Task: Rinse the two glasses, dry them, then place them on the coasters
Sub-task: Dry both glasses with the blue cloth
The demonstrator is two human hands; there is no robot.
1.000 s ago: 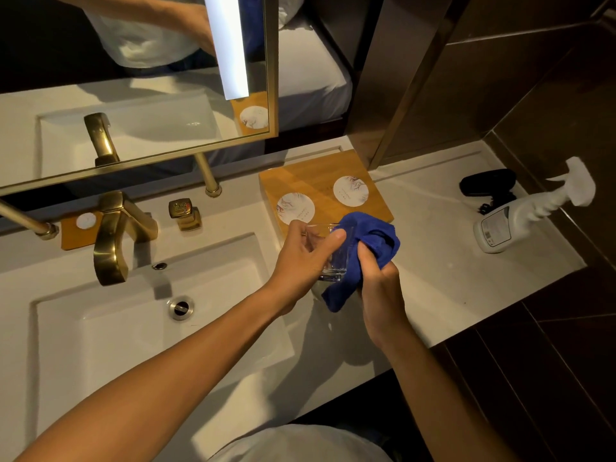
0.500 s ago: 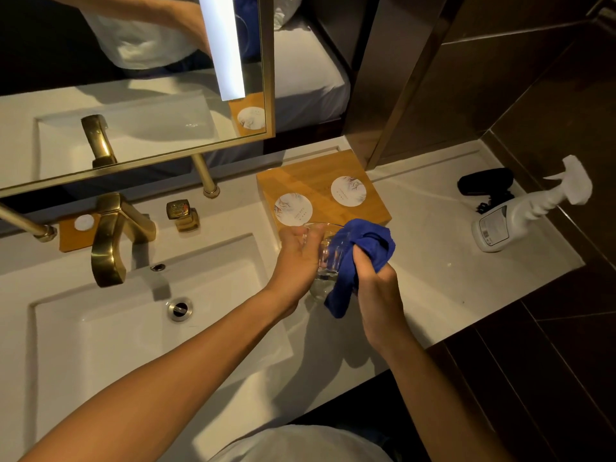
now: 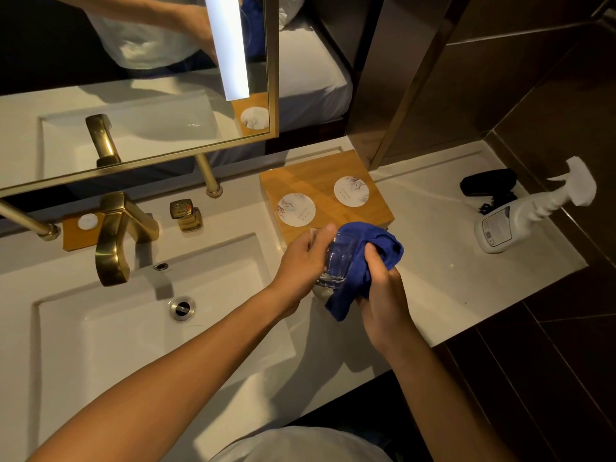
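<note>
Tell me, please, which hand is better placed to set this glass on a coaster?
The left hand: it already grips the glass, just below the near coaster. The right hand is busy with the blue cloth.

The sink (image 3: 100,328) is sunk into the left part of the worktop (image 3: 450,278), with the tap (image 3: 113,238) at its back edge. A board (image 3: 320,181) sits against the worktop's back edge, right of the sink, carrying two coasters (image 3: 296,209) (image 3: 351,191) side by side. A spray bottle (image 3: 520,218) lies near the right edge, a dark object (image 3: 488,182) just behind it. Both hands (image 3: 303,265) (image 3: 383,295) hold a glass (image 3: 336,258) and cloth (image 3: 366,248) in front of the board.
</note>
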